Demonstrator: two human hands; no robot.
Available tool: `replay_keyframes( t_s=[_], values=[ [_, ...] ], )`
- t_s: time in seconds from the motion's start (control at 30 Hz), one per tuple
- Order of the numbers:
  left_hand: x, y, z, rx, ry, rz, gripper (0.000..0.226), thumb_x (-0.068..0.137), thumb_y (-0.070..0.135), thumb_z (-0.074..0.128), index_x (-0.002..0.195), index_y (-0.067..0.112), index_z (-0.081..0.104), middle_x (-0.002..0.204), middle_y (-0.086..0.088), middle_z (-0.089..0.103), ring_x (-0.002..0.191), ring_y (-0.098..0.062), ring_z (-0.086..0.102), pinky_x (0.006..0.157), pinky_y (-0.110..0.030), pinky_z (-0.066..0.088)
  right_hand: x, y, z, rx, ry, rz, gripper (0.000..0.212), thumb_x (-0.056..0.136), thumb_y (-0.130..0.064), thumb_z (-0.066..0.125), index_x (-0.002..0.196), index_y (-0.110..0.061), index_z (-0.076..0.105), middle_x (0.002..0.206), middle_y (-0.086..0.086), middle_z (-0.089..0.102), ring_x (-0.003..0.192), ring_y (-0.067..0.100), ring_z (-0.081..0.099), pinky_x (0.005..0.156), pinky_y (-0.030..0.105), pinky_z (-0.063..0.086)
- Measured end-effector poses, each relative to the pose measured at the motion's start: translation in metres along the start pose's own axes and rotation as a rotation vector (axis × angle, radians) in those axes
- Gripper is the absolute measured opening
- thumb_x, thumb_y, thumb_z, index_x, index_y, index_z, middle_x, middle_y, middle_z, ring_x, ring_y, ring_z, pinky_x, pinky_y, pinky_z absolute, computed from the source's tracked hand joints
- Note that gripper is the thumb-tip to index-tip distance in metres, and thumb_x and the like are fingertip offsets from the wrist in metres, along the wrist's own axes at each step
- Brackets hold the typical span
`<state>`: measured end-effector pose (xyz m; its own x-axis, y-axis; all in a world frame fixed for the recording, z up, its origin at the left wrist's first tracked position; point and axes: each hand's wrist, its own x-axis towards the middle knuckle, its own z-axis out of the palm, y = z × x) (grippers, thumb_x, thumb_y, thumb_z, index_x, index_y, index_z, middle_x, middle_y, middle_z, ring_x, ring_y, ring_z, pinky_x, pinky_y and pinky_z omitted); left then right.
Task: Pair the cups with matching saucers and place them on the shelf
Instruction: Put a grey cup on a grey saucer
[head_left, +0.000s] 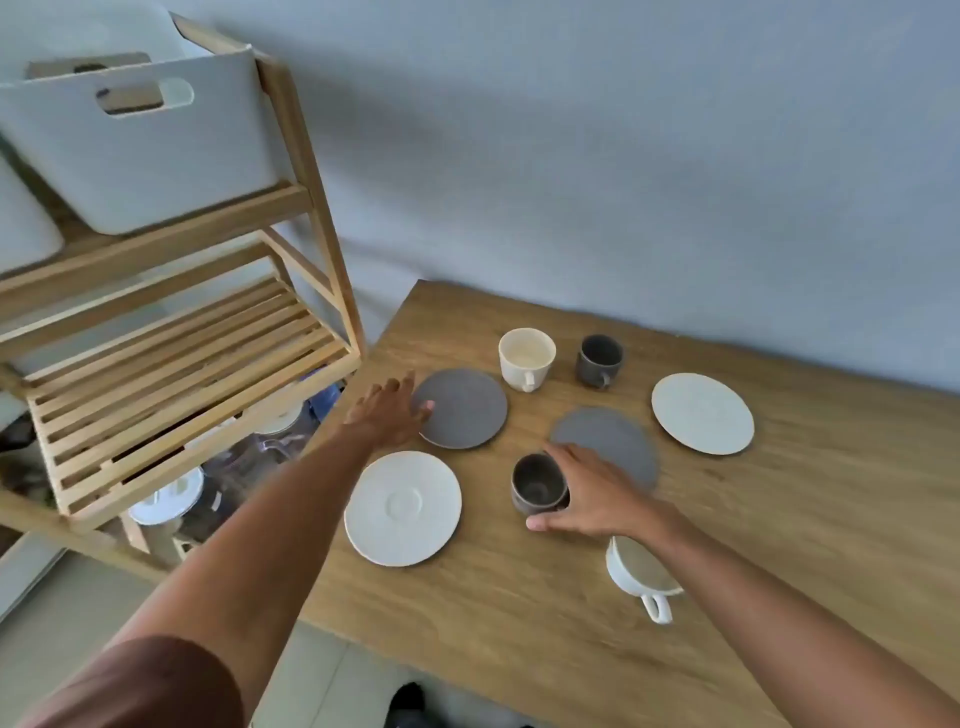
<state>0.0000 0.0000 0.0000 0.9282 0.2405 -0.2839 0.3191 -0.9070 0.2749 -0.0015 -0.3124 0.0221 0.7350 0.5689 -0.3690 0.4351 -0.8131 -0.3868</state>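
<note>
The right hand is curling its grip around the empty dark grey ceramic cup on the wooden worktop, while the open left hand is touching the round dark grey saucer.

Wooden worktop laid with four saucers and four cups, a slatted shelf beside it.

Taking the worktop as a clock face: a near grey cup stands at the centre, a grey saucer at 10 o'clock, a cream cup at 11 and a far grey cup at 12. A second grey saucer lies just right of centre, a white saucer at 2, another white saucer at 8, and a white cup at 5. The shelf's upper tier carries a white bin; its slatted middle tier is bare.
</note>
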Motion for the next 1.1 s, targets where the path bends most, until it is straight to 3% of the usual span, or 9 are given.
replay_keyframes(
  t_s=[0.1, 0.17, 0.3, 0.47, 0.63, 0.9, 1.1],
  values=[
    [0.005, -0.008, 0.007, -0.092, -0.015, -0.034, 0.074, 0.094, 0.053, 0.044, 0.151, 0.015, 0.016, 0.153, -0.019, 0.033, 0.138, -0.041, 0.036, 0.11, -0.056, 0.035, 0.005, 0.001, -0.002, 0.042, 0.042, -0.004, 0.091, 0.058, -0.071, 0.076, 0.135, -0.037, 0.04, 0.135, -0.011, 0.054, 0.123, 0.014, 0.052, 0.095, 0.035, 0.046],
    [0.008, -0.012, 0.009, -0.179, -0.025, -0.05, 0.069, 0.093, 0.047, 0.051, 0.148, 0.013, 0.026, 0.149, -0.018, 0.041, 0.134, -0.039, 0.042, 0.107, -0.053, 0.04, 0.008, 0.003, -0.001, 0.048, 0.045, -0.013, 0.084, 0.059, -0.067, 0.079, 0.131, -0.038, 0.046, 0.129, -0.013, 0.059, 0.117, 0.012, 0.054, 0.093, 0.032, 0.047],
    [0.013, -0.014, 0.008, -0.293, -0.008, -0.053, 0.049, 0.09, 0.04, 0.061, 0.132, 0.015, 0.051, 0.123, -0.011, 0.064, 0.111, -0.029, 0.059, 0.094, -0.043, 0.051, 0.018, 0.0, -0.003, 0.066, 0.085, -0.03, 0.08, 0.059, -0.069, 0.078, 0.128, -0.039, 0.049, 0.125, -0.016, 0.06, 0.117, 0.01, 0.052, 0.096, 0.03, 0.044],
    [0.019, -0.023, 0.015, -0.522, 0.007, -0.085, 0.044, 0.087, 0.03, 0.07, 0.127, 0.015, 0.057, 0.08, 0.002, 0.061, 0.082, -0.014, 0.058, 0.075, -0.028, 0.046, 0.049, -0.022, -0.021, 0.184, 0.131, -0.049, 0.073, 0.059, -0.064, 0.082, 0.121, -0.04, 0.051, 0.12, -0.017, 0.061, 0.109, 0.005, 0.056, 0.089, 0.033, 0.051],
    [0.02, -0.026, 0.017, -0.591, -0.007, -0.077, 0.041, 0.088, 0.029, 0.069, 0.125, 0.016, 0.057, 0.082, 0.003, 0.062, 0.08, -0.01, 0.057, 0.065, -0.021, 0.043, 0.096, -0.05, -0.03, 0.214, 0.183, -0.087, 0.083, 0.062, -0.063, 0.081, 0.132, -0.033, 0.049, 0.128, -0.012, 0.061, 0.115, 0.01, 0.057, 0.094, 0.035, 0.05],
    [0.021, -0.029, 0.02, -0.608, -0.015, -0.07, 0.042, 0.089, 0.034, 0.066, 0.127, 0.021, 0.053, 0.09, 0.0, 0.065, 0.088, -0.014, 0.062, 0.079, -0.029, 0.053, 0.143, -0.054, -0.021, 0.162, 0.156, -0.049, 0.091, 0.057, -0.072, 0.074, 0.133, -0.03, 0.047, 0.125, -0.007, 0.062, 0.115, 0.014, 0.056, 0.094, 0.04, 0.052],
    [0.021, -0.03, 0.021, -0.62, -0.021, -0.067, 0.043, 0.09, 0.036, 0.065, 0.128, 0.023, 0.052, 0.092, 0.002, 0.064, 0.089, -0.012, 0.062, 0.079, -0.028, 0.053, 0.155, -0.057, -0.021, 0.162, 0.161, -0.05, 0.088, 0.06, -0.066, 0.077, 0.133, -0.029, 0.048, 0.124, -0.003, 0.06, 0.113, 0.015, 0.055, 0.09, 0.033, 0.048]
  ],
)
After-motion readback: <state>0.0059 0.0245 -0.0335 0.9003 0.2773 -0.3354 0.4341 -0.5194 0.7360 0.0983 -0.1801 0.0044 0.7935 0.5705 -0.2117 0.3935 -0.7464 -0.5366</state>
